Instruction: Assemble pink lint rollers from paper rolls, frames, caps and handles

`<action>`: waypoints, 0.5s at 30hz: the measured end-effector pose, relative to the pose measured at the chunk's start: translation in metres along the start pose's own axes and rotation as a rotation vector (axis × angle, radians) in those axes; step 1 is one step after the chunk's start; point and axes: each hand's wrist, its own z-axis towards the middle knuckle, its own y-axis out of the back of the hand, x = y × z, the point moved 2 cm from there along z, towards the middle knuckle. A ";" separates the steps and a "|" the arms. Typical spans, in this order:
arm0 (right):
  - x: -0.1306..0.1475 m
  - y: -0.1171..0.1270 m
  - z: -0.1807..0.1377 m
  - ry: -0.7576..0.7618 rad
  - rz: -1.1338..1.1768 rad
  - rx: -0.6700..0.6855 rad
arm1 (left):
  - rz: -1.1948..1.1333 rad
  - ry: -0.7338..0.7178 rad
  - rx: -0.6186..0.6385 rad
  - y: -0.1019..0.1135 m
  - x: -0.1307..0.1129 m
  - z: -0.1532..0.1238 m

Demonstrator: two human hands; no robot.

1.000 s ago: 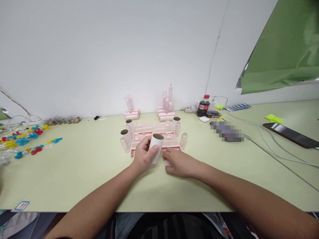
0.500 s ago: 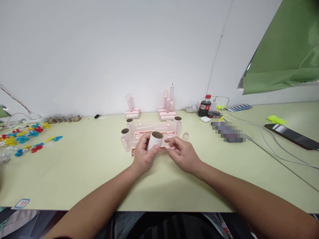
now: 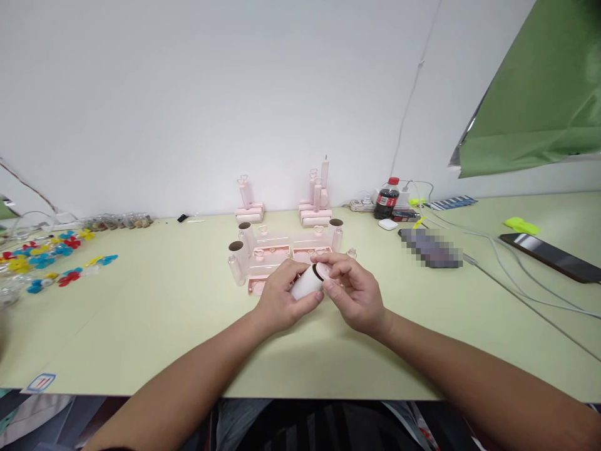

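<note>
My left hand (image 3: 282, 297) is wrapped round a white cardboard tube (image 3: 305, 285), which tilts to the right. Between the thumb and fingers of my right hand (image 3: 355, 289) is a pink round cap (image 3: 323, 270), held at the tube's open end. A dark gap shows between cap and rim. Behind my hands lie pink trays (image 3: 270, 254) with small parts in them. More white tubes stand upright around these, one at the front left (image 3: 238, 252) and one at the back right (image 3: 335, 229). Small clear pink bottles (image 3: 236, 270) stand beside them.
Pink boxes and upright tubes (image 3: 315, 216) stand by the wall. On the right are a cola bottle (image 3: 387, 199), a white case (image 3: 387, 223), cables, and a phone (image 3: 549, 257). Colourful plastic pieces (image 3: 42, 260) lie on the left of the table.
The tube has tipped from nearly upright to leaning right. My right hand, earlier apart from the tube, has brought a pink cap against its open end.
</note>
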 end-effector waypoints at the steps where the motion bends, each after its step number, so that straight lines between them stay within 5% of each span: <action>1: 0.000 0.000 0.000 -0.014 -0.014 0.009 | -0.004 0.006 0.009 -0.001 0.000 0.000; 15: -0.003 0.000 -0.001 0.013 -0.060 0.008 | -0.039 0.016 -0.023 -0.001 0.002 0.000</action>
